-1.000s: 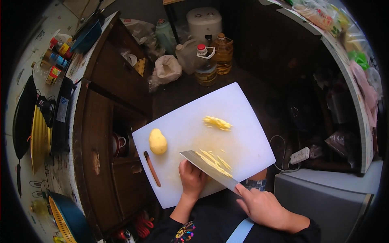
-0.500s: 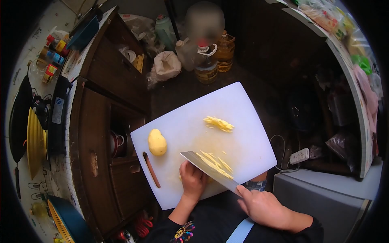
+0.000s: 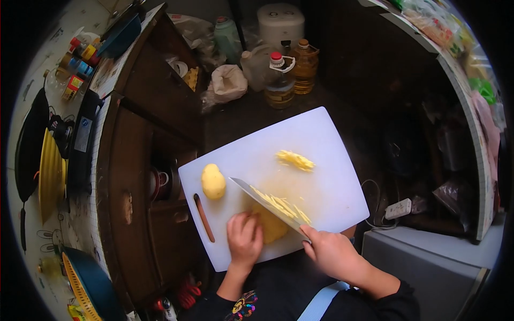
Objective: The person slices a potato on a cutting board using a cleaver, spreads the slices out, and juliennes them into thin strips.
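Observation:
A white cutting board (image 3: 334, 190) lies tilted across my lap. My right hand (image 3: 334, 254) is closed around the handle of a kitchen knife (image 3: 262, 199), its wide blade slanting up and left over the board. Bent fingers of my left hand (image 3: 245, 235) press on the left side of some flat potato slices (image 3: 274, 229), partly hidden by the hand and blade. Cut potato strips (image 3: 281, 204) lie along the blade's far side. Farther up is a small pile of potato strips (image 3: 295, 160). A whole peeled potato (image 3: 213, 182) sits near the board's slotted handle.
Beyond the board stand a clear red-capped jug (image 3: 280, 88), an oil bottle (image 3: 305, 69) and an open bag (image 3: 228, 83). A dark wooden cabinet (image 3: 126, 160) flanks the left. On the right are a power strip (image 3: 398, 208) and a grey cabinet-like surface (image 3: 417, 257).
The knife blade has shifted up and left, uncovering more of the slices. My left hand has slid slightly left with its fingers less tucked. The camera view has shifted a little.

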The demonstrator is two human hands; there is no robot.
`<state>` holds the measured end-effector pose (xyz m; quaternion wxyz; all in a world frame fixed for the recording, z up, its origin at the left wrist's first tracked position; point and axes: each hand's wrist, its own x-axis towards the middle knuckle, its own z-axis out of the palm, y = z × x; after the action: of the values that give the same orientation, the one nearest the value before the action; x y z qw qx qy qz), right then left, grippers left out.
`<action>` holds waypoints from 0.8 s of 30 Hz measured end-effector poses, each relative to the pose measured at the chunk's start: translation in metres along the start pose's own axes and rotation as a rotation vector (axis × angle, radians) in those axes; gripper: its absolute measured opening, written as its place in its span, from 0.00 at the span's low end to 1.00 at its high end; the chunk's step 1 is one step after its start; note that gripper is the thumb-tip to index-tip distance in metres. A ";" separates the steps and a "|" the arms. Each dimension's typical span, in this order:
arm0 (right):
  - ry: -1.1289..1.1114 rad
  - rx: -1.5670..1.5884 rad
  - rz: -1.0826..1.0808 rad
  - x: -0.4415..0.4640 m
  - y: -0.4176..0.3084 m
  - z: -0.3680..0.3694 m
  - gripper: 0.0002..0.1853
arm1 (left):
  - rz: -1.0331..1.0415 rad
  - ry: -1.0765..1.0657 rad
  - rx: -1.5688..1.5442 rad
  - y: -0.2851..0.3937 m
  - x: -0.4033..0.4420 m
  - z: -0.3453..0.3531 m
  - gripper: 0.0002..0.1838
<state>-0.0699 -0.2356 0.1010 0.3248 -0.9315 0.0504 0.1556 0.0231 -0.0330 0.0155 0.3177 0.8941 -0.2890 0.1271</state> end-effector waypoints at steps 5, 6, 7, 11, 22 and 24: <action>0.013 0.023 -0.005 -0.003 -0.002 0.002 0.19 | -0.268 -0.218 -0.109 -0.017 -0.018 -0.039 0.26; 0.060 0.018 -0.048 -0.003 0.002 0.007 0.19 | -0.281 -0.230 -0.128 -0.020 -0.021 -0.038 0.26; 0.108 0.013 -0.089 -0.004 0.004 0.009 0.18 | -0.292 -0.242 -0.149 -0.022 -0.024 -0.037 0.27; 0.108 0.029 -0.072 -0.005 0.002 0.007 0.18 | -0.248 -0.213 -0.259 -0.026 -0.025 -0.023 0.28; 0.051 0.009 0.025 -0.016 -0.010 0.003 0.18 | 0.184 0.000 -0.077 -0.008 -0.001 0.000 0.11; 0.056 0.005 0.027 -0.015 -0.010 0.005 0.18 | 0.180 0.033 -0.085 -0.002 0.008 0.016 0.11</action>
<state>-0.0833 -0.2248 0.1078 0.3236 -0.9339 0.0722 0.1337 0.0320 -0.0452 0.0059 0.3473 0.8481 -0.3679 0.1574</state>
